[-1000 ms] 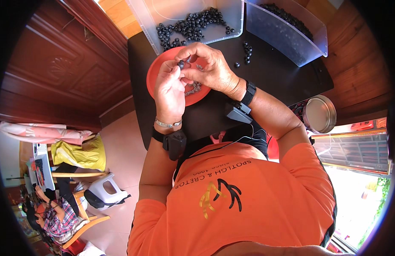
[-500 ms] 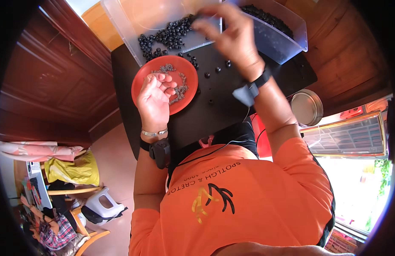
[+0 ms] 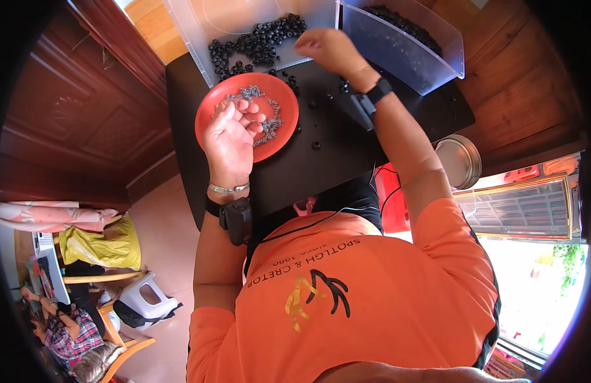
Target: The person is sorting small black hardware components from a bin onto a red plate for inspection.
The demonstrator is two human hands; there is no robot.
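My left hand (image 3: 229,137) is held palm up over the near left part of a round red plate (image 3: 286,131). Its fingers curl loosely and stand a little apart, and no object shows in the palm. Small grey metal pieces (image 3: 270,131), perhaps screws, lie scattered on the plate. My right hand (image 3: 333,52) is at the near side of a clear plastic box (image 3: 196,48), to the right of a heap of small round black parts (image 3: 260,43). Its fingers are closed together, and what they may hold is hidden.
A second translucent bin (image 3: 397,60) with many black parts stands at the far right. Several loose black pieces (image 3: 316,145) are on the dark table (image 3: 289,182). Right of the table is a round tin (image 3: 458,161). Another person (image 3: 72,335) sits at the lower left, by a grey-white stool (image 3: 148,300).
My right hand has moved down and slightly left, and its fingers have drawn together. My left hand has stayed nearly still over the plate.
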